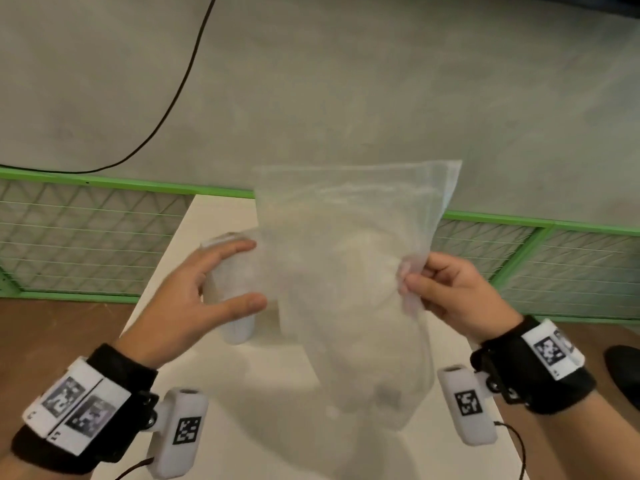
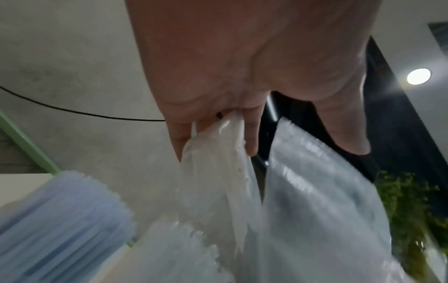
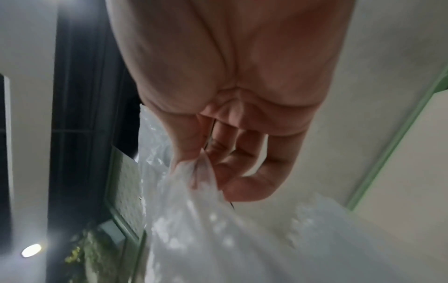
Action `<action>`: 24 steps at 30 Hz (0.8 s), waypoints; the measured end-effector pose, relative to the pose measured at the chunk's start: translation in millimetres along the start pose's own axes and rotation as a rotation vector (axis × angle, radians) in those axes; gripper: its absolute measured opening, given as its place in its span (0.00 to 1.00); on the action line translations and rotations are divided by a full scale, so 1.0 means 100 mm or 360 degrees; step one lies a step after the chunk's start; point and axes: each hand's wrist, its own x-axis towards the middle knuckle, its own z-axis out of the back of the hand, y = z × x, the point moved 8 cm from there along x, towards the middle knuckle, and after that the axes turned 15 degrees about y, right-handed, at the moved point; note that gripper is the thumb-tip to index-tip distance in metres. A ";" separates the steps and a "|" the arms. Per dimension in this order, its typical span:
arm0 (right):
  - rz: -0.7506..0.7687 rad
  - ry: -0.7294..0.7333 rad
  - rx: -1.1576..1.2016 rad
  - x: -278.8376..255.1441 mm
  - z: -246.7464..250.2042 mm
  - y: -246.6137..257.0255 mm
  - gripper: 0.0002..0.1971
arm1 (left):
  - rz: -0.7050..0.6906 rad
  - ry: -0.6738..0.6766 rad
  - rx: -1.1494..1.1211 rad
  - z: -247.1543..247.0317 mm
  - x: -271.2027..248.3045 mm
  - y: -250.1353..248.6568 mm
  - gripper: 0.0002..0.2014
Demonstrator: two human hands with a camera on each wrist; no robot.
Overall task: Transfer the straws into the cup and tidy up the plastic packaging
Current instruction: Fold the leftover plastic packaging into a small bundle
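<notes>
**Bag held up between both hands**

Pinched at its 3 o'clock edge by the right hand [image 1: 453, 292], the plastic bag [image 1: 349, 271] hangs above the white table [image 1: 214, 220] — the left hand [image 1: 194, 289] pinches a fold at 9 o'clock. Straws [image 2: 55, 220] stand in a blurred cup [image 1: 235, 299] behind the left fingers.

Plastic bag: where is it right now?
Head view: the plastic bag hangs above the white table, centre frame, between left hand and right hand.

Plastic bag [image 1: 346, 271] thin, translucent, crinkly; table [image 1: 221, 216] matt white.
</notes>
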 end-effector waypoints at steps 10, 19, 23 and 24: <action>0.0149 -0.0026 0.0210 0.23 0.13 0.50 0.26 | -0.0047 0.0214 -0.0569 -0.52 0.36 -0.16 0.06; -0.0458 0.0109 0.0121 0.01 0.05 -0.33 0.36 | 0.0015 -0.0060 -0.0594 -0.31 0.52 -0.11 0.09; -0.0259 -0.0120 0.0202 0.02 0.20 -0.20 0.26 | 0.0044 0.0092 -0.0587 -0.31 0.50 -0.10 0.17; -0.0216 -0.0155 0.0240 0.03 0.23 -0.14 0.30 | 0.0046 0.0177 -0.0555 -0.34 0.49 -0.08 0.20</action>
